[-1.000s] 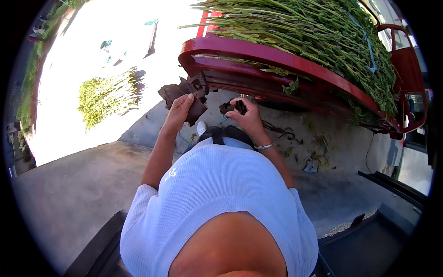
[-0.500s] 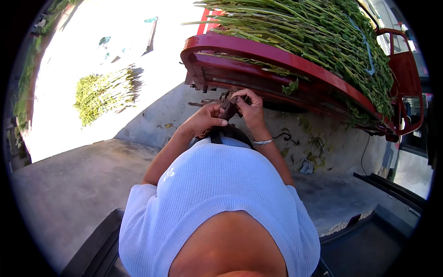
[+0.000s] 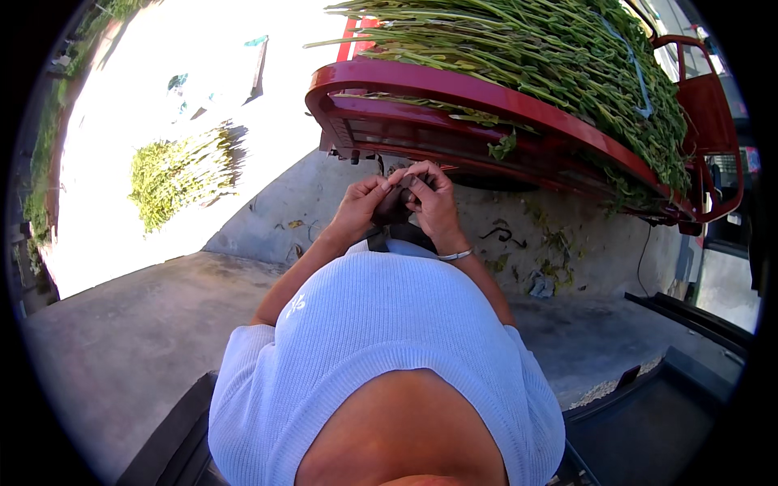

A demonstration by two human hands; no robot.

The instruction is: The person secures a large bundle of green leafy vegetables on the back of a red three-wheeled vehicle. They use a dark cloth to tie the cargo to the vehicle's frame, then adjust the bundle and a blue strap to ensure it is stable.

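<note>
Two hands [image 3: 436, 207] pinching one brown scrap [image 3: 392, 209], one red truck [image 3: 519, 108]

a person's left hand [image 3: 356, 209] and right hand [image 3: 436, 204] met around a thin leaf-like piece [image 3: 390, 212] before the torso, short of a truck's rail [image 3: 442, 80]. leafy stalks [image 3: 519, 61] lay on the truck ahead, a smaller pile [image 3: 180, 174] on the ground at left, scattered leaves [image 3: 557, 249] at right.

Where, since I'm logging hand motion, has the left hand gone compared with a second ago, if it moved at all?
Yes: judged against the red rail, the left hand has moved right, toward the right hand.
</note>
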